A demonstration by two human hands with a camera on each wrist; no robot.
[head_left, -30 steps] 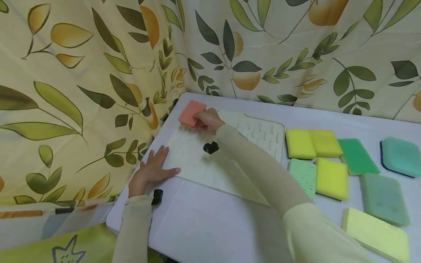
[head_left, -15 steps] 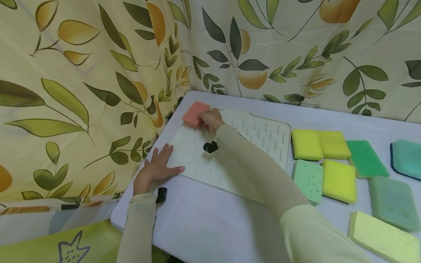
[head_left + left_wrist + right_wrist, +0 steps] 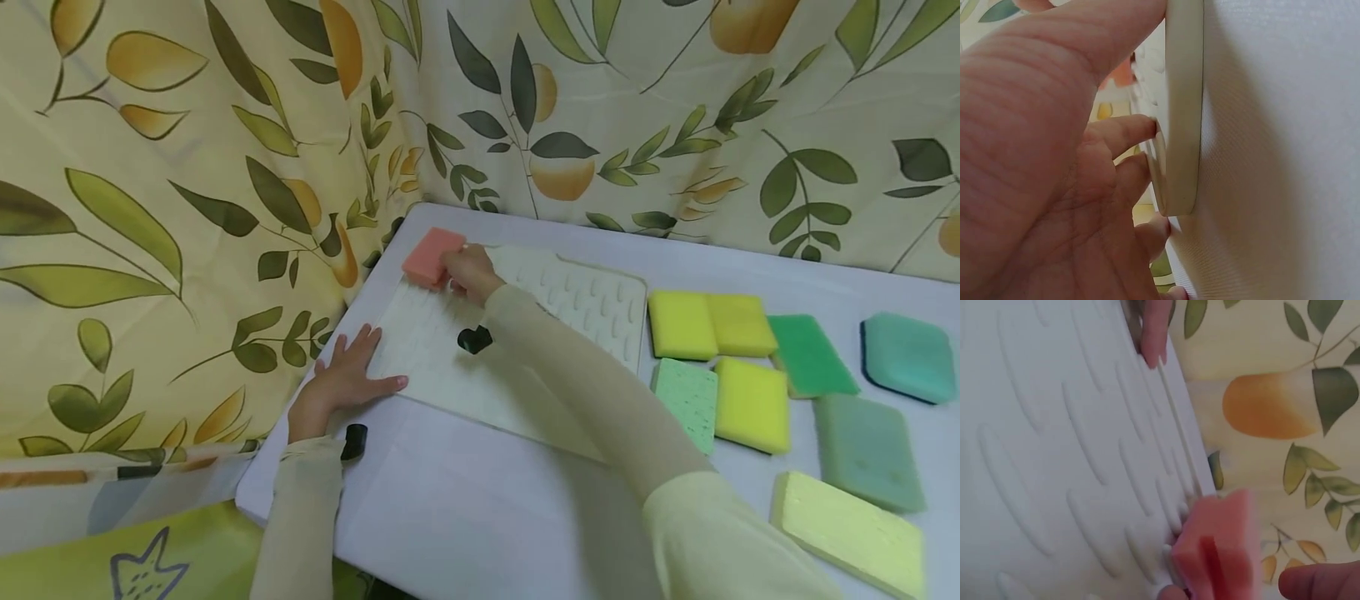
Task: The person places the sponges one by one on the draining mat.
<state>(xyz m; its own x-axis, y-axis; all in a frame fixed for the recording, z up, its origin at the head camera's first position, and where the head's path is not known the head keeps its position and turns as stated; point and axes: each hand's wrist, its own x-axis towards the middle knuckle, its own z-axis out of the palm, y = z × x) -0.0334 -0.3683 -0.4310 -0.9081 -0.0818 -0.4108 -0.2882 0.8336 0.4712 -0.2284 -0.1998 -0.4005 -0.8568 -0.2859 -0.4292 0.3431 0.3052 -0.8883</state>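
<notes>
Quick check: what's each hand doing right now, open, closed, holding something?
Left hand: open, fingers spread, touching the white ridged board.
Right hand: closed, holding the pink sponge.

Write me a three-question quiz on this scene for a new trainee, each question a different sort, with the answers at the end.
1. Multiple choice: what does the right hand hold?
A) a yellow sponge
B) the pink sponge
C) a teal sponge
2. True or false: the left hand grips a yellow sponge.
3. Fill in the blank: in the head view, the other sponges lie to the ____ of the white ribbed mat.

Key:
1. B.
2. False; the left hand's fingers are spread at the mat's near left corner.
3. Right.
</notes>
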